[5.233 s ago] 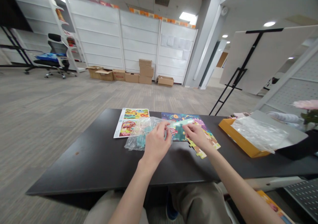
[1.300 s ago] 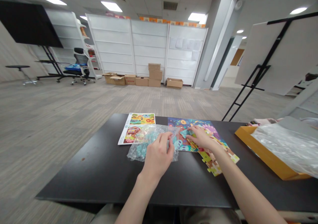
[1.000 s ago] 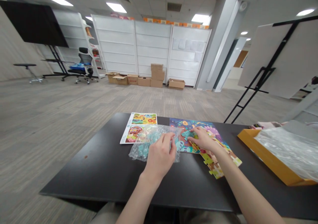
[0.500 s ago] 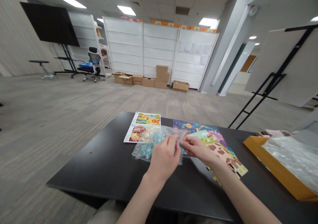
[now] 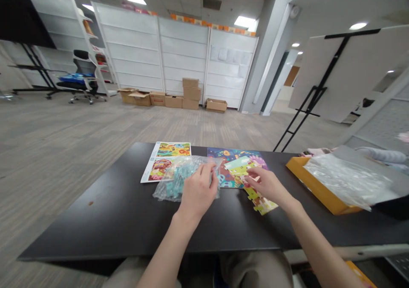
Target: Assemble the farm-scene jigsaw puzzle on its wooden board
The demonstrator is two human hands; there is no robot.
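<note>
My left hand (image 5: pixel 198 190) is closed on the upper right edge of a clear plastic bag (image 5: pixel 164 188) filled with light blue pieces. The bag rests on the black table and covers part of a printed picture sheet (image 5: pixel 174 148). My right hand (image 5: pixel 266 185) hovers at a partly assembled jigsaw puzzle (image 5: pixel 238 163) with green, pink and cream parts. Its thumb and index finger are apart, and I make out no loose piece between them. The puzzle overlaps a dark blue illustrated board (image 5: pixel 220 153). My right hand hides the puzzle's middle.
To the right, an orange-yellow box (image 5: pixel 315 188) holds crumpled clear plastic (image 5: pixel 345 179). The black table (image 5: pixel 105 220) ends just before my lap. Across the floor stand cardboard boxes (image 5: pixel 191 93), an office chair (image 5: pixel 81 77) and a whiteboard stand (image 5: pixel 315 96).
My right hand has left the bag and moved right, over the puzzle, its fingers parting. My left hand stays on the bag. The view has turned to the right.
</note>
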